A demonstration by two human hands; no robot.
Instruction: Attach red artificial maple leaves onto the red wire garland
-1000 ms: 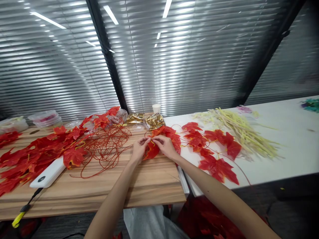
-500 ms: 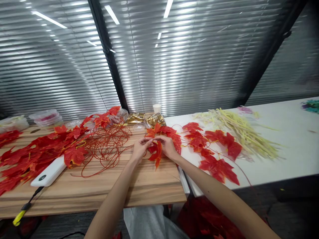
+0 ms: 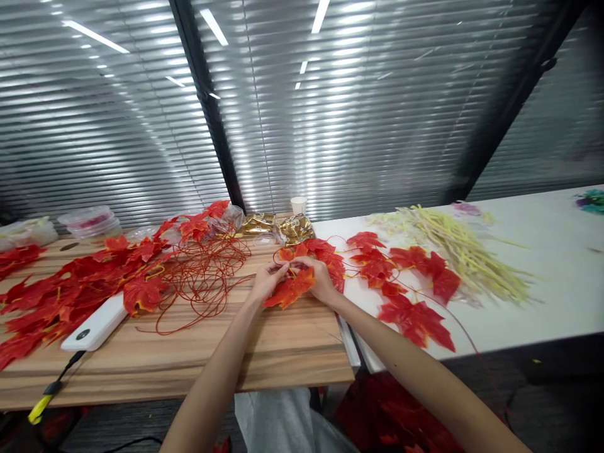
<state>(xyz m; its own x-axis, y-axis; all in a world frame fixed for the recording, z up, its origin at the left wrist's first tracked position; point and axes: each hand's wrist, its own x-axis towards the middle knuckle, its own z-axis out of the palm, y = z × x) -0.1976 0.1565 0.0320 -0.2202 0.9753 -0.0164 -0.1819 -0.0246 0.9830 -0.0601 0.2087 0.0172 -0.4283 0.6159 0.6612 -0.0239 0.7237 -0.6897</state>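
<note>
My left hand (image 3: 270, 279) and my right hand (image 3: 319, 280) meet over the wooden table, fingertips pinched together. Between them is an orange-red artificial maple leaf (image 3: 291, 289), its stem end at the fingers of both hands. Red cord runs by the fingers, but its exact path there is too small to make out. Just beyond the hands are more red maple leaves (image 3: 330, 257). To the left lies a loose tangle of red cord (image 3: 201, 270). Leaves strung on cord (image 3: 415, 321) spread over the white table to the right.
A heap of red leaves (image 3: 70, 286) and a white power bank (image 3: 97, 322) with a cable lie left on the wooden table (image 3: 189, 371). Gold packets (image 3: 296, 229) and a paper cup (image 3: 298, 204) stand behind. Pale yellow strips (image 3: 467, 251) cover part of the white table (image 3: 557, 270).
The leaf between my hands has turned from hanging downward to lying broad side up, spread toward the left. My hands stay in nearly the same place.
</note>
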